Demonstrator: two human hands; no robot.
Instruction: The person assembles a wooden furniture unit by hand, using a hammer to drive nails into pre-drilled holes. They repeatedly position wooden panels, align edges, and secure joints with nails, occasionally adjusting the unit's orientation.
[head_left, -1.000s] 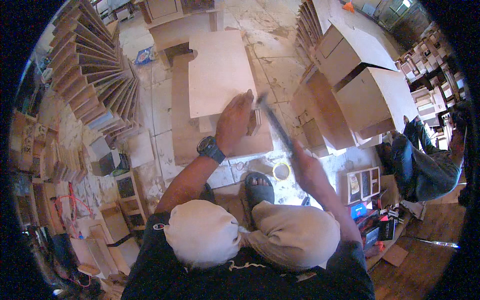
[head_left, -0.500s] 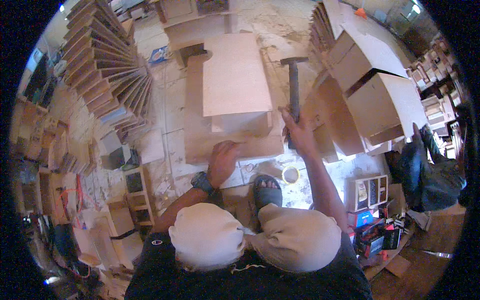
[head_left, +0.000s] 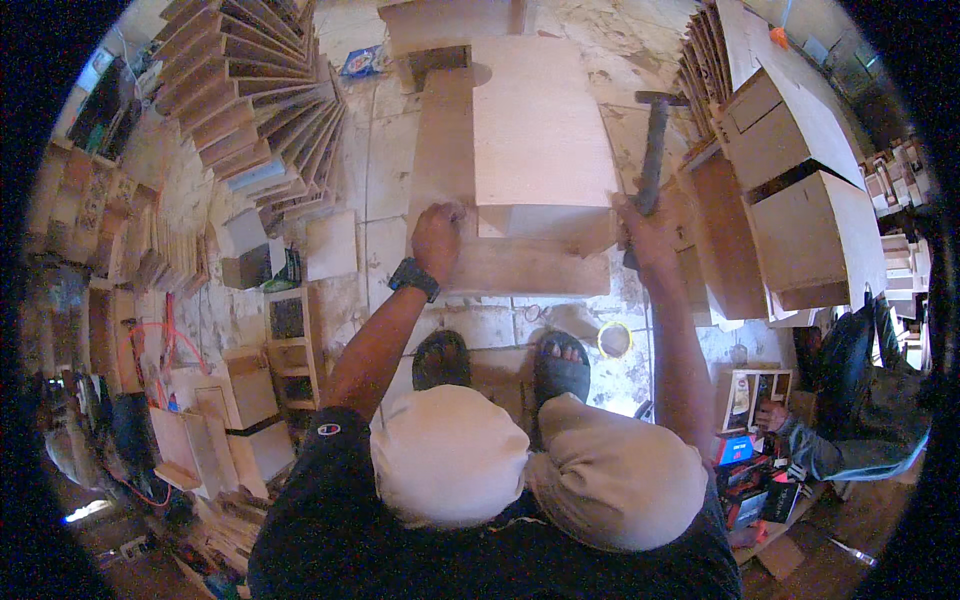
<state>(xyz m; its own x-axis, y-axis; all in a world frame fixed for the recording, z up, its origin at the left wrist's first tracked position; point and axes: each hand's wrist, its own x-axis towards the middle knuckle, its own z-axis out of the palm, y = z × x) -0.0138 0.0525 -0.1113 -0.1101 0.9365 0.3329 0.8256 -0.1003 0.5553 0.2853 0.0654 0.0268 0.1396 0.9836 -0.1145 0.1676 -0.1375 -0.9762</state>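
My right hand [head_left: 645, 240] grips a hammer [head_left: 655, 150] by its dark handle, head pointing up and away from me. That hand is close beside the near right corner of a wooden box [head_left: 540, 120] with a pale flat top. The box rests on a wider brown board [head_left: 540, 275] on the floor. My left hand [head_left: 437, 238], with a dark watch on the wrist, is closed at the board's left side, just left of the box's near corner. Whatever its curled fingers may hold is hidden.
A fanned stack of wooden panels [head_left: 265, 100] stands at the far left. Large wooden boxes [head_left: 810, 220] stand at the right. A yellow ring [head_left: 615, 340] lies near my right foot. Another person's hand [head_left: 770, 415] reaches toward a small wooden rack [head_left: 738, 400] beside coloured cartons [head_left: 745, 490].
My left hand has shifted to the board's left side, and its fingers are more curled. My right hand with the hammer is now nearer the box's corner. Another person's hand has appeared by the rack.
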